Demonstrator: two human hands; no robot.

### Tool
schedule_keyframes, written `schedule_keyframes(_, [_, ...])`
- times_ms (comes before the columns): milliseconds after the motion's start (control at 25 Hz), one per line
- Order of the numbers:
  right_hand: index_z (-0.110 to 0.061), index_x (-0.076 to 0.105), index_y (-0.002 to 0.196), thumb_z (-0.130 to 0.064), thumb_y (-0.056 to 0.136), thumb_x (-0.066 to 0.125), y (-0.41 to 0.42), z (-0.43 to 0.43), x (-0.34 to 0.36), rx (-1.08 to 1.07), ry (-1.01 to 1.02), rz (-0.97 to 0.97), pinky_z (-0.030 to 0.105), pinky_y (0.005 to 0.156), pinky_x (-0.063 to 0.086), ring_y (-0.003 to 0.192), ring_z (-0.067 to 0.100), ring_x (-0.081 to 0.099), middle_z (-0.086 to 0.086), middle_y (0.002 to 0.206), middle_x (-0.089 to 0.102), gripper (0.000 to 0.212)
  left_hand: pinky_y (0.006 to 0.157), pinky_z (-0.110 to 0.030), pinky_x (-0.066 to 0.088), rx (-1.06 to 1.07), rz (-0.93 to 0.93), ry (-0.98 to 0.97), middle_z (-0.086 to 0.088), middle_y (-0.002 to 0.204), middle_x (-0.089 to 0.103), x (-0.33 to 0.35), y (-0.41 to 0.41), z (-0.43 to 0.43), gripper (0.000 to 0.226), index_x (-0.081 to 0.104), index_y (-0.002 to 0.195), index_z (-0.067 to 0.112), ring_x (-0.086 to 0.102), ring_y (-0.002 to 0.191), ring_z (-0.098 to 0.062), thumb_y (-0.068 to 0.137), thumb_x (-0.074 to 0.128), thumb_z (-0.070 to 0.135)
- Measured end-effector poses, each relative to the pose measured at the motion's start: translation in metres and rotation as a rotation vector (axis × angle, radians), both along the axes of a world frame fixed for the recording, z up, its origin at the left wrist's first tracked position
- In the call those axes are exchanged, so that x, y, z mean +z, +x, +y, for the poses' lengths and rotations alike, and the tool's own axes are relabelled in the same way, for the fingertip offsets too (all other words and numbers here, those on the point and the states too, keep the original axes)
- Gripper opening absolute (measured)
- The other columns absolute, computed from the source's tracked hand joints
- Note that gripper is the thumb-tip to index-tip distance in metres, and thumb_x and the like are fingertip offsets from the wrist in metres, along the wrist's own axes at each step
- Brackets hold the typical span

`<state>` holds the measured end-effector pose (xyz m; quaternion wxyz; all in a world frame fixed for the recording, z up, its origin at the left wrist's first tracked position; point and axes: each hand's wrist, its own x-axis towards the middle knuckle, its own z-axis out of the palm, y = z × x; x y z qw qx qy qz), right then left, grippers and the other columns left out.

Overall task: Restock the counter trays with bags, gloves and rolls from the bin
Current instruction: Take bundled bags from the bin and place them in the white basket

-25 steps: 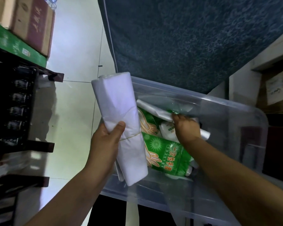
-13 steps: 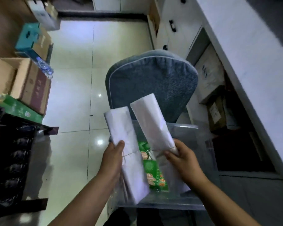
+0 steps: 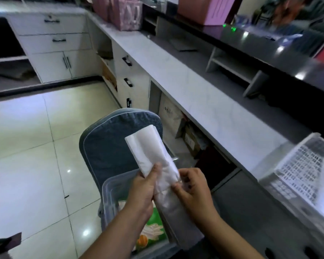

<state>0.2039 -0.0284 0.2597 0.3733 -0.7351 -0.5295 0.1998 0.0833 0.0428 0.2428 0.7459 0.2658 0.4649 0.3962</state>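
Two white folded bag bundles (image 3: 150,150) are pressed together side by side above the clear plastic bin (image 3: 108,199). My left hand (image 3: 142,191) grips them from the left at their middle. My right hand (image 3: 193,187) pinches the same bundles from the right. Inside the bin lies a green glove packet (image 3: 153,232), partly hidden by my arms. A white perforated counter tray (image 3: 295,176) stands on the white counter (image 3: 204,101) at the right.
The bin rests on a chair with a blue-grey cushioned back (image 3: 108,143). White drawers and cabinets (image 3: 52,51) line the far wall. Pink bags (image 3: 123,12) stand on the counter's far end. A dark raised shelf (image 3: 269,53) runs above it. Tiled floor (image 3: 32,156) lies left.
My right hand lifted a second white bundle out of the bin and brought it against the one in my left hand. My view swung up from the bin toward the counter.
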Motion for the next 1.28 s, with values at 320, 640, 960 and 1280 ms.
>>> schedule_keyframes(320, [-0.017,0.058,0.088,-0.033,0.087,0.059,0.087,-0.019,0.053,-0.234,-0.025,0.447,0.034,0.069,0.050,0.076,0.016,0.059,0.003,0.083,0.062,0.015,0.060,-0.032,0.058,-0.304,0.053,0.284,-0.005,0.083,0.077,0.039,0.094,-0.045,0.050,0.068,0.096,0.016,0.073,0.076,-0.024,0.058,0.079,0.046])
schedule_keyframes(640, [-0.019,0.055,0.068,-0.036,0.085,0.062,0.230,-0.063,0.076,-0.527,0.258,0.509,0.030,0.056,0.046,0.061,0.014,0.054,-0.002,0.066,0.060,0.025,0.085,-0.044,0.056,-0.684,0.075,0.353,-0.011,0.100,0.074,0.066,0.224,-0.087,0.071,0.060,0.110,0.008,0.070,0.092,-0.025,0.047,0.090,0.024])
schedule_keyframes(960, [-0.006,0.058,0.079,-0.035,0.096,0.042,0.408,-0.101,0.101,-0.616,0.374,0.724,0.018,0.046,0.046,0.048,0.008,0.059,-0.004,0.052,0.064,0.037,0.072,-0.035,0.060,-0.784,0.309,0.584,0.002,0.086,0.076,0.091,0.379,-0.108,0.043,0.065,0.091,0.020,0.072,0.077,-0.013,0.052,0.082,0.026])
schedule_keyframes(1280, [-0.023,0.058,0.114,-0.006,0.087,0.046,0.495,-0.167,0.021,-0.136,-0.392,-0.201,0.032,0.094,0.043,0.111,0.021,0.056,0.000,0.120,0.062,0.034,0.069,-0.035,0.055,-0.715,0.585,0.671,-0.001,0.081,0.073,0.079,0.434,-0.078,0.039,0.063,0.083,0.019,0.069,0.074,-0.017,0.046,0.073,0.024])
